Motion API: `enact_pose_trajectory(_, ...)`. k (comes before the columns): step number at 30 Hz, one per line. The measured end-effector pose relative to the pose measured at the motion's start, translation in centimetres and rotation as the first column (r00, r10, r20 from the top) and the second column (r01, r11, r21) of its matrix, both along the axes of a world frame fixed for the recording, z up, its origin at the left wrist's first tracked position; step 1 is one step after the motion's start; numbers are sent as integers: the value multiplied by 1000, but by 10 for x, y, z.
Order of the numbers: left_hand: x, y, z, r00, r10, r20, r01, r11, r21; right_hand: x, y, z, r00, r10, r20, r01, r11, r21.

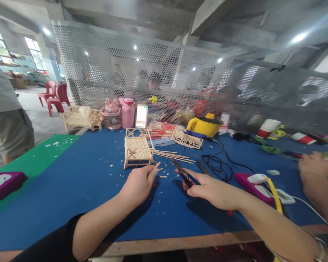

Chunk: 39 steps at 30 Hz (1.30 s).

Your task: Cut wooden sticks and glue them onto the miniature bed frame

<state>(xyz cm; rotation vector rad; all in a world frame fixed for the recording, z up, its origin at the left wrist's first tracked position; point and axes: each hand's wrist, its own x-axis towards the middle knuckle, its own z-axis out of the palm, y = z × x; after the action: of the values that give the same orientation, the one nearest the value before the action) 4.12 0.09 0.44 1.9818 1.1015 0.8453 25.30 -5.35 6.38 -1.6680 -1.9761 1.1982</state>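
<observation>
My left hand (139, 183) pinches a short wooden stick (158, 165) between thumb and fingertips, just above the blue tabletop. A pair of dark-handled pliers (185, 172) is in my right hand (207, 189), its jaws pointing up and left toward the stick but apart from it. Behind my left hand stands a small bed-like frame (138, 148) built of thin sticks. Long loose sticks (175, 156) lie between it and the pliers. A cut piece of stick (163, 177) and small chips are scattered between my hands.
A yellow pot (205, 125), a stick-built piece (187, 137), a pink bottle (128, 113) and a pink jug (112, 115) stand at the back. Black cable (217, 165) and a purple power strip (253, 187) lie right, near another person's hand (317, 165). Someone stands far left.
</observation>
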Motion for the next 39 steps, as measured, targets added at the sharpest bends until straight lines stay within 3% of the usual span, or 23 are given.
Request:
enact_pose_trajectory(3, 0, 2, -3, 1000, -4, -4, 4, 1000, -13, -12, -2, -3, 985, -34, 170, 11, 990, 138)
enact_pose_trajectory(9, 5, -2, -2, 991, -91, 102, 103, 987, -120, -20, -1, -16, 967, -42, 253, 11, 992, 123)
enact_pose_trajectory(18, 5, -6, 1, 971, -176, 160, 199, 969, -145, -24, 1, -17, 975, -16, 222, -19, 988, 152)
enact_pose_trajectory(24, 6, -6, 1, 970, -186, 153, 216, 953, -211, -25, 3, -19, 984, -16, 178, -17, 984, 179)
enact_pose_trajectory(39, 6, -4, 0, 965, -200, 167, 233, 949, -210, -23, 6, -22, 996, 10, 90, -26, 983, 180)
